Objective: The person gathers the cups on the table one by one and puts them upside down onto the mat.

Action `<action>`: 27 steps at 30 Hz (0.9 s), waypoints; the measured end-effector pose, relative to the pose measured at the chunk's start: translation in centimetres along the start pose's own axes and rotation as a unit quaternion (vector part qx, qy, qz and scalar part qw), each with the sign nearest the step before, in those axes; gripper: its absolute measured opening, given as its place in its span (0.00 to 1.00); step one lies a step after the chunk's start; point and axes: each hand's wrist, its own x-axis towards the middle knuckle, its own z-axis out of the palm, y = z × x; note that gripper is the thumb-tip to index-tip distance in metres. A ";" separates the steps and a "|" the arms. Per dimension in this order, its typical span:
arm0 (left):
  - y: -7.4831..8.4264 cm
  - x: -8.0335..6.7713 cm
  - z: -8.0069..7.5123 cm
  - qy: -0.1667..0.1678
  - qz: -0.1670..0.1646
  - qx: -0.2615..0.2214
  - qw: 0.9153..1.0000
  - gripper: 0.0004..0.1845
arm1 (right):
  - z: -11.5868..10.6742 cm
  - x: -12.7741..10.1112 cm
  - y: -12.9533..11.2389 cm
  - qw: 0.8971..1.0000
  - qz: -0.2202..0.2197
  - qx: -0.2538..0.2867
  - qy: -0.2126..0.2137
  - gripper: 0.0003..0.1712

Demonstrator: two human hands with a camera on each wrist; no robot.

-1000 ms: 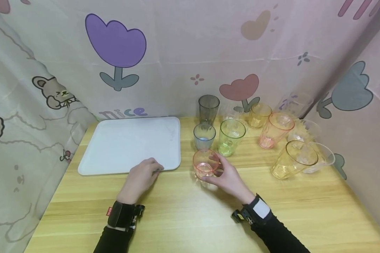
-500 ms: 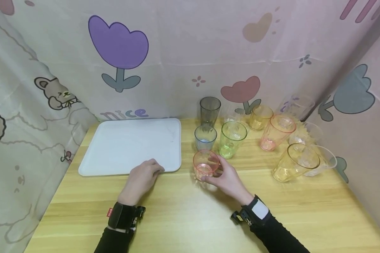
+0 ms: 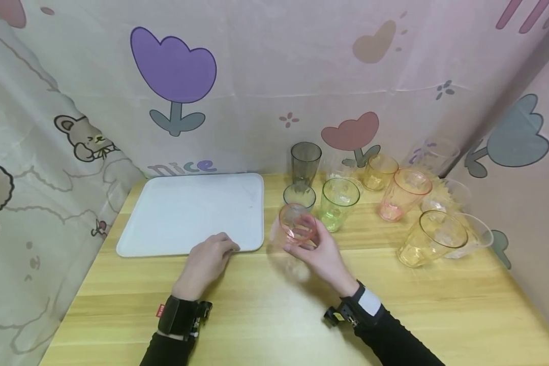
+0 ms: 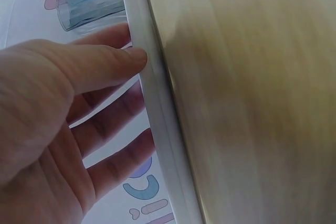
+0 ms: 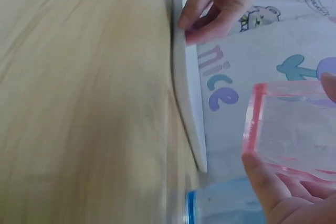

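Note:
My right hand (image 3: 322, 254) grips a pink-tinted clear glass (image 3: 293, 229), thumb on the near side and fingers around the far side. In the right wrist view the glass (image 5: 294, 129) is raised off the wooden table, its darker pink base towards the tabletop. A white tray (image 3: 187, 213) lies flat at the left. On its near rim, close to the right corner, my left hand (image 3: 210, 259) pinches the edge. The left wrist view shows the thumb of that hand (image 4: 47, 98) on the rim's front, fingers reaching over behind it.
Just behind the held glass stand a blue glass (image 3: 299, 193), a green glass (image 3: 338, 208) and a grey glass (image 3: 305, 162). Further right are a pink tumbler (image 3: 402, 195), a short yellow glass (image 3: 379, 173), a tall yellow glass (image 3: 427, 241) and several clear ones. Patterned cloth (image 3: 247, 76) hangs behind.
My right hand has lifted the pink glass from the tabletop, and it now overlaps the blue glass more. The left hand keeps its place on the tray, while the head view has shifted slightly.

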 end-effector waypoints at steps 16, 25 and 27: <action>1.6 1.3 -1.0 0.042 0.002 -0.112 0.993 0.43 | 3.7 1.9 -0.3 0.999 -0.031 0.029 0.014 0.44; 3.3 2.1 -1.6 0.096 0.037 -0.219 0.970 0.52 | 5.4 2.1 -0.5 0.995 -0.030 0.090 -0.011 0.40; 3.5 2.2 -1.6 0.109 0.046 -0.224 0.967 0.51 | 5.8 2.1 -0.6 0.994 -0.023 0.103 -0.012 0.40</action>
